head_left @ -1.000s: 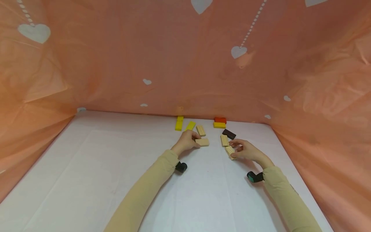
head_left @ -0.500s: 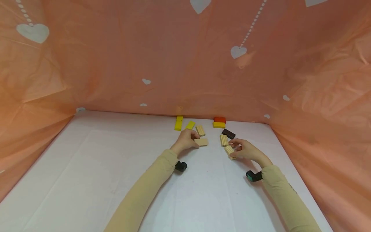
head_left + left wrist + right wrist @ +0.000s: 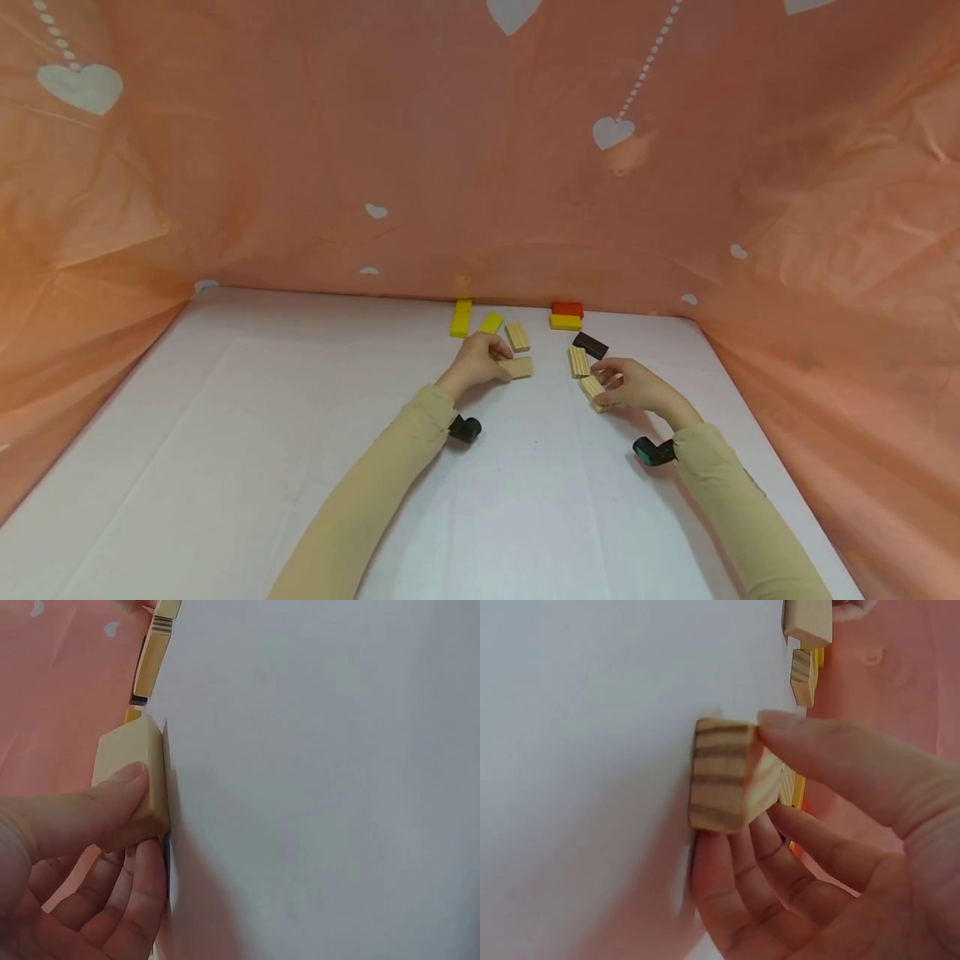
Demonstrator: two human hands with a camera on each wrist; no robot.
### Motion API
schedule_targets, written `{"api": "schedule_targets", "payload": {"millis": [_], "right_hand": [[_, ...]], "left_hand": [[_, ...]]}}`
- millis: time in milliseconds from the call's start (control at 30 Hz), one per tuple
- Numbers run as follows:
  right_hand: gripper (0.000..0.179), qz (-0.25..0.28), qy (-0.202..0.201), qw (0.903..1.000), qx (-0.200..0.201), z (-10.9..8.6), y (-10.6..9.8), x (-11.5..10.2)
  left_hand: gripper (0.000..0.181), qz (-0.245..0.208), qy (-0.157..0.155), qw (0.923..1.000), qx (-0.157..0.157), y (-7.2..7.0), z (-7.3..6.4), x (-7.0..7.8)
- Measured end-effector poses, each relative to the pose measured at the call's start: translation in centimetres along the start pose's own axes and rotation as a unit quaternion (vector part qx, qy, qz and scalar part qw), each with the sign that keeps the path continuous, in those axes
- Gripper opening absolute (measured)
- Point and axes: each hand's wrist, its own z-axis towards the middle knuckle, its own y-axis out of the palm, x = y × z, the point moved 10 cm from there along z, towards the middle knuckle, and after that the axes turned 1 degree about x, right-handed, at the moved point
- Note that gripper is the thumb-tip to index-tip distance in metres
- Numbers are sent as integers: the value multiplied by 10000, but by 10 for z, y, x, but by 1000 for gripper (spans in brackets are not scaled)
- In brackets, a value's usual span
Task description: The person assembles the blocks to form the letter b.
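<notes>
My left hand [image 3: 477, 364] pinches a plain pale wooden block [image 3: 519, 367] by its left end. In the left wrist view the thumb lies on the broad face of that block [image 3: 124, 754] and fingers curl at its lower end. Over to the right, my right hand [image 3: 637, 388] holds a striped wooden block [image 3: 593, 392] between thumb and fingers. The right wrist view shows the dark grain bands on the end of this block [image 3: 720, 776]. Just behind it lies a second striped block [image 3: 578, 362], near the right fingertips. Both held blocks are at the white tabletop.
Behind the left hand lie another wooden block [image 3: 517, 337] and several yellow blocks [image 3: 461, 318]. A dark brown block [image 3: 591, 345] sits beyond the right hand. Farther back, a yellow block [image 3: 566, 322] lies before a red one [image 3: 567, 309], close to the pink curtain [image 3: 480, 167].
My left hand has shifted slightly left with the plain block. The right hand and its striped block look the same; the head view has drifted a little.
</notes>
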Motion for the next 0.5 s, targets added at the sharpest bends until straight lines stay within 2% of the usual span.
{"api": "schedule_targets", "payload": {"millis": [200,367,500], "right_hand": [[51,-46,-18,10000,-79,-1,4,-4],[49,-174,-46,9998,-104,-1,5,-6],[48,-208,-55,9997,-76,-1,6,-8]], "left_hand": [[32,-155,-122,9998,-26,-5,-5,-4],[35,-554,-511,9971,-144,-6,-11,-9],[34,-922,-863,9915,-301,-3,-18,-14]]}}
